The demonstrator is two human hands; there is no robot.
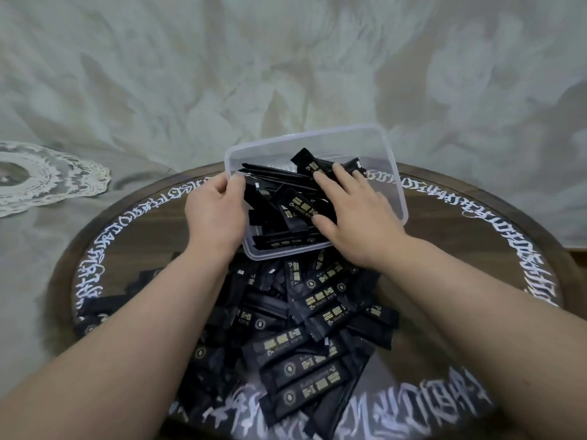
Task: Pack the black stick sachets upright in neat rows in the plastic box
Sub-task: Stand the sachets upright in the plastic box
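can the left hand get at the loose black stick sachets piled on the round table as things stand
Probably yes: the loose black stick sachets lie uncovered just below the left hand, which now grips the clear plastic box and must let go first.

A single wide-angle view comes from the person's head, looking forward and steeply down along both bare forearms, which enter from the bottom corners. It sits close: the left hand (216, 214) and right hand (352, 217) meet near the centre of the frame at the clear rectangular plastic box (394, 173). Nearer the camera than the hands lies the round dark wooden table with white lettering round its rim (476, 236); beyond them the pale crumpled cloth (286, 65) curves at the edges. No second view is given.
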